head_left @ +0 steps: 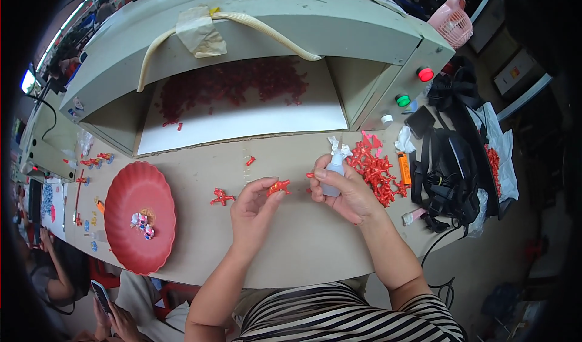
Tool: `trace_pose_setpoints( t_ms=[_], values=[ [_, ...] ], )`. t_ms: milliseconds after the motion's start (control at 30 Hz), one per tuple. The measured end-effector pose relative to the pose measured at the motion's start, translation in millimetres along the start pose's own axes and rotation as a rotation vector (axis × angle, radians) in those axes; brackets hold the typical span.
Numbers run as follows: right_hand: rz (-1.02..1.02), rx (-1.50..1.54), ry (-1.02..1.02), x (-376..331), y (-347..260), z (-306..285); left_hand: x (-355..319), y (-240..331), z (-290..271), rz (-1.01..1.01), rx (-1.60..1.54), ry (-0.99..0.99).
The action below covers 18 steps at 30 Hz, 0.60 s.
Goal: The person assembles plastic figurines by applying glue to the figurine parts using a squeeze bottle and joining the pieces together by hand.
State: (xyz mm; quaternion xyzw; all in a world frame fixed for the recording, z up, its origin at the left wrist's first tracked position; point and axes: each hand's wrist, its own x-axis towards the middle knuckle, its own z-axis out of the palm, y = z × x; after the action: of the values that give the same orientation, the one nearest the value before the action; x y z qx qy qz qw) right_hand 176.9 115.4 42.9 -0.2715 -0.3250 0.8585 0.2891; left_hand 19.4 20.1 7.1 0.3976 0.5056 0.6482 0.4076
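Closest in, the left hand (pixel 254 205) has its fingers curled, pinching a small red plastic piece (pixel 279 188) between thumb and fingertips, lifted just above the cardboard-covered bench (pixel 303 245). Right beside it, the right hand (pixel 342 190) is closed around a little translucent bottle (pixel 333 175), held upright with its nozzle at the top, and another speck of red shows at the fingertips facing the left hand. The two hands sit close together, not quite touching.

Just left of the left hand, a second red piece (pixel 222 197) lies loose on the bench. Further left again, a round red dish (pixel 140 217) with a few small pale bits in its middle. To the right of the right hand, nearly touching it, a heap of red plastic sprues (pixel 376 169), then an orange lighter (pixel 404 167) and a black strap bag (pixel 448 172) beyond.

Past the hands, one tiny red piece (pixel 250 160) lies alone. Further off, the grey machine housing (pixel 339 26) opens onto a white tray (pixel 242 120) scattered with many more red parts, with red and green buttons (pixel 414 86) on its right-hand corner
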Motion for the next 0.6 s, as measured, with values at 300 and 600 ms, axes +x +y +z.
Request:
trace_pose_setpoints(
  t_ms=[300,600],
  values=[
    [0.001,-0.105,-0.051,-1.9,-2.3,-1.9,-0.2,-2.1,0.2,-0.005,0.092,-0.012],
    [-0.161,-0.358,-0.008,-0.2,7.1,-4.8,-0.3,-3.4,-2.7,0.058,0.155,-0.007]
  ],
)
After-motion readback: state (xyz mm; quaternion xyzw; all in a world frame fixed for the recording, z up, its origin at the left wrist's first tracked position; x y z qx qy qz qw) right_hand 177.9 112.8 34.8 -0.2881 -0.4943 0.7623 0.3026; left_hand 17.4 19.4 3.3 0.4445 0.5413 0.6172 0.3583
